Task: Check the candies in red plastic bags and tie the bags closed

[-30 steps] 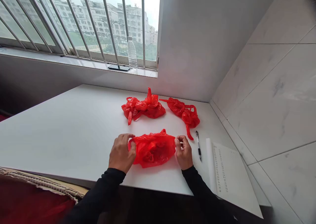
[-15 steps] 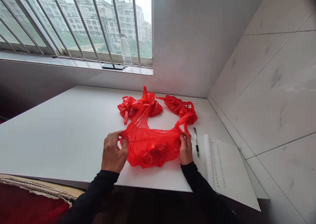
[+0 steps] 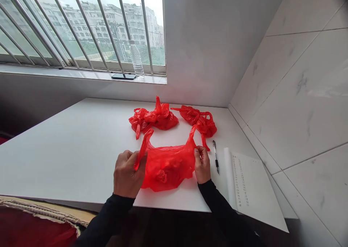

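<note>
cam: head, worn | vantage: above near edge of white surface | facing: forward and down | range: close, left hand and right hand below centre | span: wide (catches barred window upper left, tiled wall right)

Nothing legible, notebook characters too small
</note>
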Action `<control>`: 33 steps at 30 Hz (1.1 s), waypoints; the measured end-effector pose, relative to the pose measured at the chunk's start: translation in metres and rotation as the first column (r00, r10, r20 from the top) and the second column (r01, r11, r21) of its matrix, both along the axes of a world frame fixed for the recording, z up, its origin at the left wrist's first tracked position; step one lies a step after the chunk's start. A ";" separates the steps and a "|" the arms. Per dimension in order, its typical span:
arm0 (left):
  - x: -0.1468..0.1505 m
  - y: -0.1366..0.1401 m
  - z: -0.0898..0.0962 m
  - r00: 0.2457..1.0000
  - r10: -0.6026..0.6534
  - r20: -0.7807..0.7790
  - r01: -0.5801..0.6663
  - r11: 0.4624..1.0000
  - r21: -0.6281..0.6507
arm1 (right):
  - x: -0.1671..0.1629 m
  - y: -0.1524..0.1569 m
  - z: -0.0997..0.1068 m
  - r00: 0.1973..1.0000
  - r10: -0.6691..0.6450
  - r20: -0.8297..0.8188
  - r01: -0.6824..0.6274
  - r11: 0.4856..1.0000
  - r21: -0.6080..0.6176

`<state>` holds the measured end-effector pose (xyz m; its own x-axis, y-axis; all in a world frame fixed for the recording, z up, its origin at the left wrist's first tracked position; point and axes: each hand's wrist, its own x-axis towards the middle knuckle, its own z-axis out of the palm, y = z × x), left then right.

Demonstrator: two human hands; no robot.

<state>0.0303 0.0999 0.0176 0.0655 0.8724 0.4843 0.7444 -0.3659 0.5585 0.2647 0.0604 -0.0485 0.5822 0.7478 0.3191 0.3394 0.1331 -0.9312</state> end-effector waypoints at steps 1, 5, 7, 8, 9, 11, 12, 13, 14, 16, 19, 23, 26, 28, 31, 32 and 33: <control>0.000 -0.002 0.003 0.999 0.028 0.029 -0.027 0.999 -0.027 | -0.001 -0.001 -0.001 0.999 -0.042 0.035 0.041 0.999 0.024; 0.005 -0.008 0.009 0.986 0.096 0.133 -0.070 0.980 -0.189 | -0.010 -0.011 0.000 0.961 -0.103 0.258 0.067 0.987 0.145; 0.008 -0.010 0.010 0.978 0.096 0.185 -0.047 0.965 -0.257 | -0.018 -0.015 0.003 0.913 -0.021 0.408 -0.052 0.985 0.167; 0.009 -0.010 0.010 0.972 0.091 0.214 -0.026 0.957 -0.290 | -0.022 -0.016 0.005 0.879 0.032 0.476 -0.123 0.980 0.159; 0.010 -0.011 0.010 0.965 0.086 0.247 -0.001 0.946 -0.323 | -0.026 -0.017 0.006 0.842 0.081 0.534 -0.185 0.972 0.143; 0.011 -0.010 0.010 0.942 0.074 0.326 0.060 0.921 -0.384 | -0.031 -0.016 0.008 0.777 0.148 0.612 -0.263 0.959 0.102; 0.011 -0.010 0.009 0.925 0.069 0.373 0.098 0.907 -0.410 | -0.033 -0.016 0.009 0.753 0.165 0.637 -0.280 0.956 0.084; 0.011 -0.009 0.009 0.903 0.063 0.425 0.140 0.892 -0.429 | -0.034 -0.016 0.008 0.736 0.174 0.655 -0.287 0.955 0.069; 0.011 -0.007 0.009 0.875 0.057 0.481 0.187 0.877 -0.443 | -0.034 -0.016 0.008 0.723 0.177 0.668 -0.287 0.956 0.058; 0.009 -0.005 0.008 0.803 0.046 0.594 0.289 0.842 -0.455 | -0.034 -0.018 0.007 0.702 0.179 0.690 -0.284 0.958 0.040; 0.007 -0.001 0.007 0.684 0.045 0.728 0.429 0.782 -0.451 | -0.034 -0.021 0.007 0.670 0.200 0.715 -0.295 0.956 0.009; 0.007 0.004 0.005 0.549 0.109 0.829 0.549 0.700 -0.456 | -0.035 -0.022 0.008 0.649 0.213 0.730 -0.282 0.959 -0.030; 0.008 0.006 0.004 0.496 0.190 0.847 0.587 0.646 -0.488 | -0.036 -0.020 0.006 0.673 0.170 0.720 -0.213 0.977 -0.031; 0.009 0.005 0.005 0.485 0.225 0.845 0.596 0.622 -0.508 | -0.037 -0.017 0.002 0.690 0.127 0.713 -0.153 0.988 -0.029; 0.012 0.002 0.006 0.485 0.237 0.842 0.598 0.612 -0.517 | -0.038 -0.013 -0.004 0.695 0.077 0.715 -0.075 0.997 -0.035; 0.013 0.000 0.006 0.489 0.233 0.841 0.601 0.609 -0.518 | -0.038 -0.012 -0.005 0.692 0.070 0.719 -0.061 0.997 -0.038; 0.014 -0.001 0.007 0.495 0.227 0.839 0.604 0.604 -0.520 | -0.038 -0.011 -0.006 0.688 0.067 0.723 -0.052 0.998 -0.042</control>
